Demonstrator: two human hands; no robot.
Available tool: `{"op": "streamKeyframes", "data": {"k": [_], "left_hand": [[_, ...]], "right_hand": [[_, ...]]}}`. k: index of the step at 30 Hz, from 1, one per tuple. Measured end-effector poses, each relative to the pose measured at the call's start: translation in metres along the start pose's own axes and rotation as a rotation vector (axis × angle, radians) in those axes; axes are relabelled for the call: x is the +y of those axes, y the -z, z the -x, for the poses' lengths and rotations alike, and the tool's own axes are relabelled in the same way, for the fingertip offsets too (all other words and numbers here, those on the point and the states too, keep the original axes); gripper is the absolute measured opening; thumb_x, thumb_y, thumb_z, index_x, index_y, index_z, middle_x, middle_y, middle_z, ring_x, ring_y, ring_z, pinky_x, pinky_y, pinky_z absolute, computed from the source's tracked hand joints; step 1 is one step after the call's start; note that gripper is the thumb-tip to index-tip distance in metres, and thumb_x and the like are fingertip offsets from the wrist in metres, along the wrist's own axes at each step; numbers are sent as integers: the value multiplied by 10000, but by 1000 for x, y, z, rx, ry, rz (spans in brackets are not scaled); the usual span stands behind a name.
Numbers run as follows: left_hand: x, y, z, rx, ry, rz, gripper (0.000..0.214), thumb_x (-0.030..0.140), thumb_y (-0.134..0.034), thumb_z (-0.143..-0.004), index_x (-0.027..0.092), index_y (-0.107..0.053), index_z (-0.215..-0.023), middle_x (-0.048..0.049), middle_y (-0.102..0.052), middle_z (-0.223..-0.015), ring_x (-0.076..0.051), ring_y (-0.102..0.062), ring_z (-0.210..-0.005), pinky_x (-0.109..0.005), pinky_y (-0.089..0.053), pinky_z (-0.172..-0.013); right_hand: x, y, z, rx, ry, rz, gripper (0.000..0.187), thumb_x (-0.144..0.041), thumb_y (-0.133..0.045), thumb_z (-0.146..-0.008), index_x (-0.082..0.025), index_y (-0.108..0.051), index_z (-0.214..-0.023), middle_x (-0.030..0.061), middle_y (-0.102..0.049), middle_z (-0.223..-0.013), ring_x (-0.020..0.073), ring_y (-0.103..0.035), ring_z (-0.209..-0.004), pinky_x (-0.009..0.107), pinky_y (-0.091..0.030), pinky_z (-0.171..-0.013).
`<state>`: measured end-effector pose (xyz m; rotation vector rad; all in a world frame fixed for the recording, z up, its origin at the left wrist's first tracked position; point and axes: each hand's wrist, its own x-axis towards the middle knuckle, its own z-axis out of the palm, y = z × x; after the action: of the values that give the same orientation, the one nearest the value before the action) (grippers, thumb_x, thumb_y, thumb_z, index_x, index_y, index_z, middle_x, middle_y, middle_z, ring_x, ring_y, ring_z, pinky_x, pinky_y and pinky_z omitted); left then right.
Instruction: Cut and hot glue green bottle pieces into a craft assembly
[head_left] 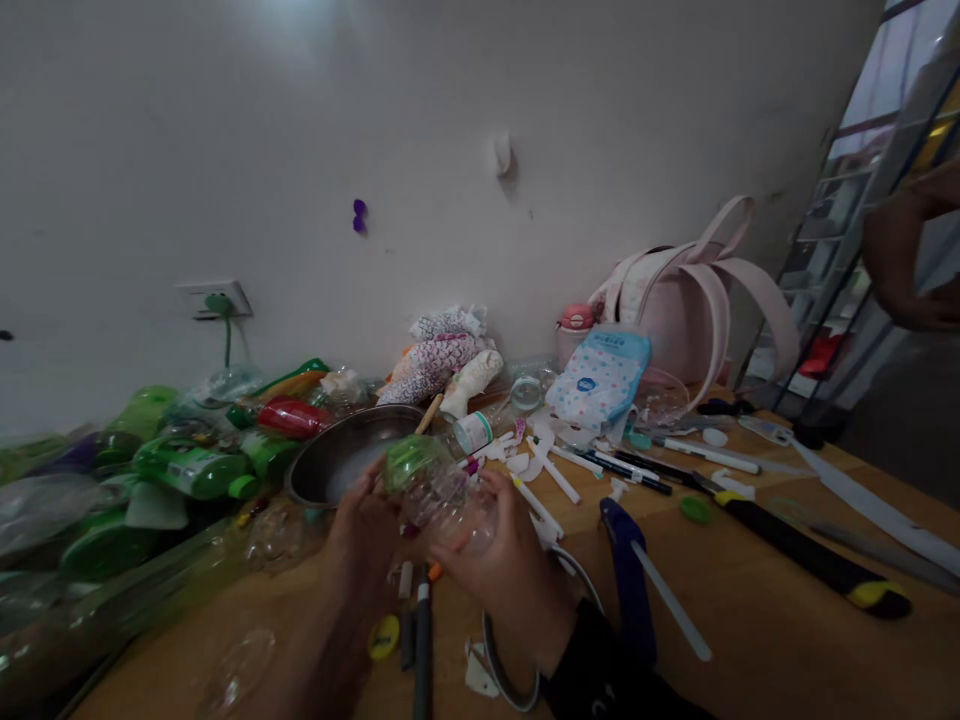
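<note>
Between my hands, above the table, is a clear plastic bottle piece (457, 512) with a green plastic part (415, 462) at its left end. My right hand (510, 565) is closed around the clear end, thumb and fingers on its sides. My left hand (361, 535) grips the green end with its fingertips, partly hidden by the plastic. Just behind the left hand stands a metal pan (319, 468). A labelled clear bottle (474, 430) lies beyond the piece. Under my right forearm there is a pale ring (512, 690).
Green bottles (195, 470) and plastic scraps crowd the left. Markers (555, 470) and paper bits lie centre right. A blue tool (630, 580) and a black-and-yellow handle (817, 555) lie right. A pink bag (682, 310) stands behind; another person's arm (907, 250) shows far right.
</note>
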<state>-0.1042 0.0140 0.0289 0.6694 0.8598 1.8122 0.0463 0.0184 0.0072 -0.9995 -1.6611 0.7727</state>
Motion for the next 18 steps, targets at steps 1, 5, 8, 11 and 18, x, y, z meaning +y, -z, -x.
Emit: {"op": "streamKeyframes", "data": {"k": [1,5,8,11,18], "left_hand": [[0,0,-1,-3,7,5,289,420,-701,-677,212,-678,-877,-19,-739,-883,-181,-661,-773,-287,-526,-716],[0,-1,0,-32,65,19,275,427,-703,-664,205,-683,-825,-22,-736,-821,-206,-666,-763,-324,-531,-738],[1,-4,2,-9,110,23,359,450,-727,-631,177,-704,-863,-40,-741,-803,-255,-678,-874,-364,-521,-844],[2,-7,4,43,131,44,390,491,-741,-609,160,-717,-814,-45,-740,-726,-281,-693,-865,-393,-526,-869],[6,-10,9,66,172,128,387,538,-653,-715,166,-722,-798,-89,-766,-822,-317,-670,-996,-433,-520,-904]], "right_hand": [[1,-1,0,-7,-54,-86,723,-219,-789,-574,-178,-446,-1209,127,-596,-1172,288,-561,-1086,465,-438,-940],[1,-1,0,-102,-164,-286,621,-272,-755,-605,-209,-452,-1143,90,-609,-1141,256,-574,-1065,422,-434,-929],[-4,3,-1,-130,-200,-303,647,-319,-760,-596,-190,-471,-1160,101,-591,-1171,267,-544,-1092,422,-402,-948],[-7,6,-2,-141,-230,-338,644,-358,-778,-585,-164,-530,-1147,104,-596,-1140,287,-531,-1074,421,-393,-923],[2,2,-5,-296,-320,-612,416,-476,-749,-661,-170,-660,-929,30,-673,-879,211,-587,-855,335,-420,-801]]}}
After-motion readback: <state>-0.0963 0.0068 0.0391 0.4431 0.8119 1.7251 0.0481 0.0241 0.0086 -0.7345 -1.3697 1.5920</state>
